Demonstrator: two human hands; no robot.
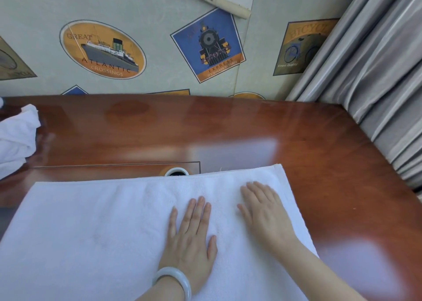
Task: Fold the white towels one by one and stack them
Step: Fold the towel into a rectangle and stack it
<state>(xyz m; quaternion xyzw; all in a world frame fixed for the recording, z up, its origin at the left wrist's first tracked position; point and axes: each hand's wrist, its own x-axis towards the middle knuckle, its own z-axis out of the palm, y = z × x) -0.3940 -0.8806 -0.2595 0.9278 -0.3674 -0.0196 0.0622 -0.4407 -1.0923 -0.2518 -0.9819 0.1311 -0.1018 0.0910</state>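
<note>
A white towel (96,227) lies spread flat across the near part of the wooden table (228,129). My left hand (191,236), with a pale bangle on its wrist, presses flat on the towel near its middle, fingers straight. My right hand (265,214) rests flat on the towel close to its right edge, fingers straight and slightly blurred. A bundle of crumpled white towels (16,136) sits at the table's far left edge, apart from both hands.
A round cable hole (177,171) in the table shows just beyond the towel's far edge. Grey curtains (376,83) hang along the right side. A wall with travel-poster wallpaper (137,49) stands behind the table.
</note>
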